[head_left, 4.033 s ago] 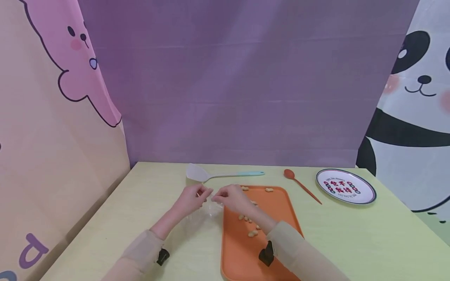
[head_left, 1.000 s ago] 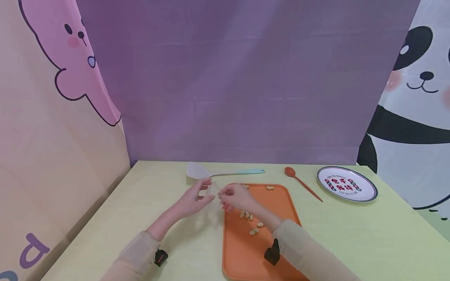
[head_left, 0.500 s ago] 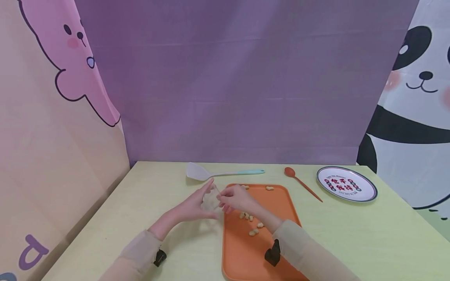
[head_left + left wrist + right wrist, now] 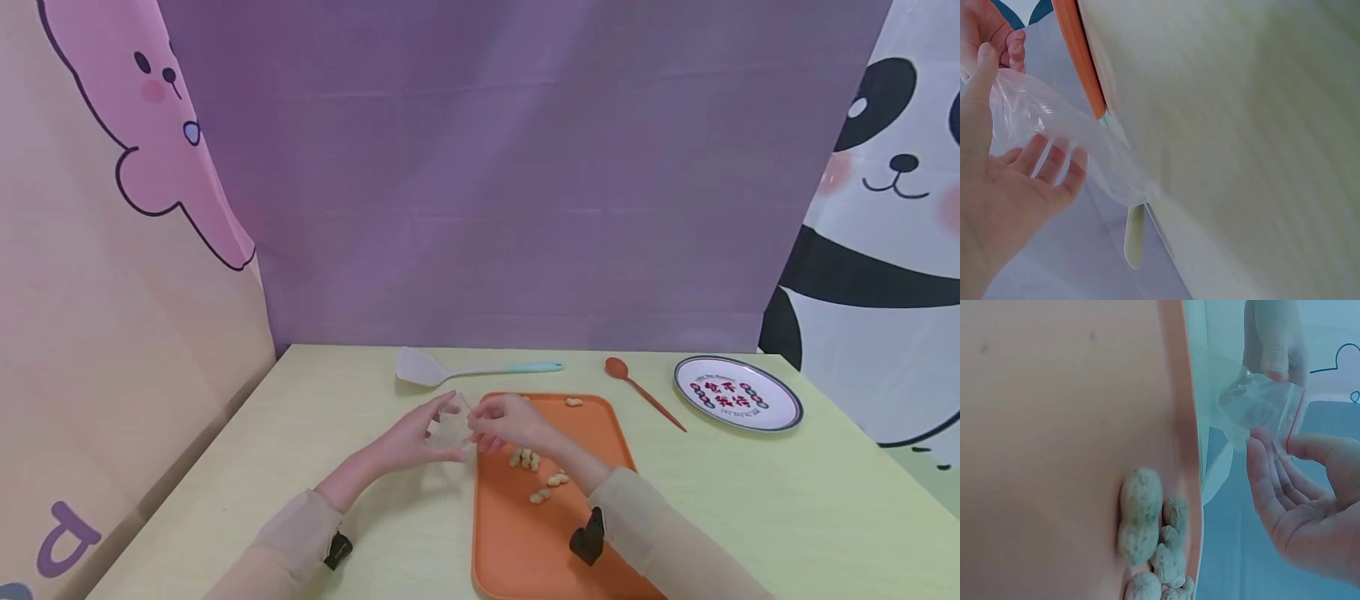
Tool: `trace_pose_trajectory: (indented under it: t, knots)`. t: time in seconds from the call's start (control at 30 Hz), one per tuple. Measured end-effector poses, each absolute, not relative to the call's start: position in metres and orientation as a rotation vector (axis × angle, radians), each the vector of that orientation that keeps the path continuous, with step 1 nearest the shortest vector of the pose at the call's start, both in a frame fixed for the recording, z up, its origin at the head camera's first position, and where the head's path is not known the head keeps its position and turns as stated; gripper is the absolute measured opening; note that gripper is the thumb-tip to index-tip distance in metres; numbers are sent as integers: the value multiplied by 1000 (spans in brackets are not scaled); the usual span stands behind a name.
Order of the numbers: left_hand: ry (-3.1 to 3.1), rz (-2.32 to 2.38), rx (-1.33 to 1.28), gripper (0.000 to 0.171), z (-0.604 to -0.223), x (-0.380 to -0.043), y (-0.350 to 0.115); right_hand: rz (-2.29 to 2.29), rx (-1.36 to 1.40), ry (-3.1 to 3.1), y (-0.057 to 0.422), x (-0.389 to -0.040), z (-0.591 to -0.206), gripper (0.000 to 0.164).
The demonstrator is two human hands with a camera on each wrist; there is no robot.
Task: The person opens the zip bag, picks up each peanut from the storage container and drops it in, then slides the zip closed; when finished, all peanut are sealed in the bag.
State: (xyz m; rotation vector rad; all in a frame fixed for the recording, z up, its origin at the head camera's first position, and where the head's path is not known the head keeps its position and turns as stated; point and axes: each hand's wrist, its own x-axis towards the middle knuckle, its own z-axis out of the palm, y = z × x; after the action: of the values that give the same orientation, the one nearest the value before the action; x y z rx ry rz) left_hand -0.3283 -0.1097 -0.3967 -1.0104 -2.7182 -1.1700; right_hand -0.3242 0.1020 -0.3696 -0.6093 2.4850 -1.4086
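A clear zip bag (image 4: 451,430) with a red line along its mouth is held up between the two hands, over the tray's left edge. My right hand (image 4: 512,422) pinches the bag's mouth between thumb and forefinger, best seen in the right wrist view. Spread wide, my left hand (image 4: 411,438) cups the bag from the left. In the left wrist view its fingers (image 4: 1054,165) lie against the far side of the film, with the thumb stretched near the mouth. Several peanuts (image 4: 1140,515) in their shells lie on the orange tray (image 4: 525,554), below the right forearm.
Behind the hands lies a spatula (image 4: 422,367) with a pale blue handle. A reddish-brown spoon (image 4: 617,368) rests right of the tray, and a white patterned plate (image 4: 738,393) stands at the back right. A purple curtain (image 4: 510,183) hangs behind the table.
Four seconds ago the fingertips of both hands were close together at the bag. Since then my left hand has spread out around it; my right hand has stayed at the mouth.
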Motion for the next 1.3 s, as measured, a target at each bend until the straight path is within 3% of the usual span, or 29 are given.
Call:
trace_pose_trajectory:
  t: [0.67, 1.3]
  knots:
    - [-2642, -1166, -973, 83, -398, -326, -108, -1229, -914, 2537, 138, -325, -359, 27]
    - [-2662, -1150, -986, 80, -399, -323, -103, -1145, -881, 2836, 216, -343, -361, 22]
